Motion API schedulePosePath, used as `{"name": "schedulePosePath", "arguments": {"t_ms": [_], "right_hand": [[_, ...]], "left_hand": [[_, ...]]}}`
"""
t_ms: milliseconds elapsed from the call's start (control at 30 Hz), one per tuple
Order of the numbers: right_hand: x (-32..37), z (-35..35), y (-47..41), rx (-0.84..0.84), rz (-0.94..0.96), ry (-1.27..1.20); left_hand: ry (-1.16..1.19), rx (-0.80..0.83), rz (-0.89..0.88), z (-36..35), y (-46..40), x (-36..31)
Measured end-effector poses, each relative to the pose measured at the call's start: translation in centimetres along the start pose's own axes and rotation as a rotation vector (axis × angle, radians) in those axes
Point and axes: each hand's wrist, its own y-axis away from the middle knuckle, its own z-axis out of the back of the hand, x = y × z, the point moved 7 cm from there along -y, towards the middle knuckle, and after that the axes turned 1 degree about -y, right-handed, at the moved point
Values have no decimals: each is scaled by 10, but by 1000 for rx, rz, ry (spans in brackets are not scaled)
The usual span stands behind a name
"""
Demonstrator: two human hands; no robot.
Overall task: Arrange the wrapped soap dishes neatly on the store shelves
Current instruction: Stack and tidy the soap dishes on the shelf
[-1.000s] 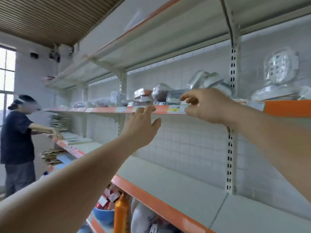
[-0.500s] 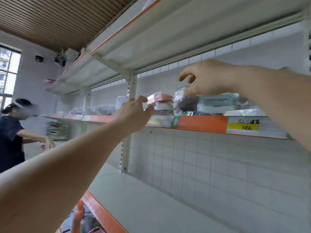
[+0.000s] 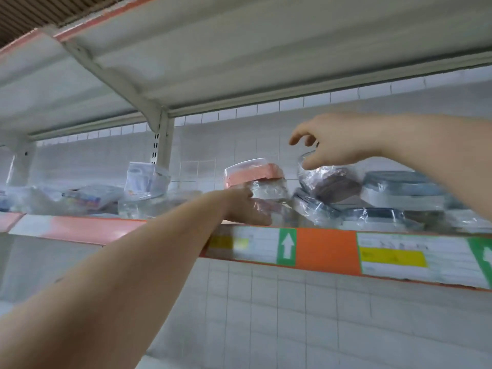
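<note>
The wrapped soap dishes sit in loose stacks on the upper shelf (image 3: 326, 247) behind its orange edge. The left hand (image 3: 246, 209) rests against the pink dish stack (image 3: 255, 179); how its fingers lie behind the film I cannot tell. The right hand (image 3: 335, 145) hovers with a wide grip, fingers spread, over the brown wrapped dish (image 3: 330, 183). The dishes look light and stiff, but the slack film looks slippery; pinch the rim through it, not the loose wrap
</note>
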Motion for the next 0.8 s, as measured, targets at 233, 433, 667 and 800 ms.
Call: {"name": "schedulePosePath", "arguments": {"t_ms": [233, 433, 667, 800], "right_hand": [[31, -42, -91, 89, -27, 62], [17, -111, -131, 209, -82, 172], [23, -87, -120, 43, -106, 275], [20, -65, -113, -117, -134, 94]], "left_hand": [[57, -67, -69, 8, -19, 25], [59, -119, -91, 7, -22, 25], [73, -133, -94, 8, -23, 22], [226, -289, -129, 21, -20, 26]]}}
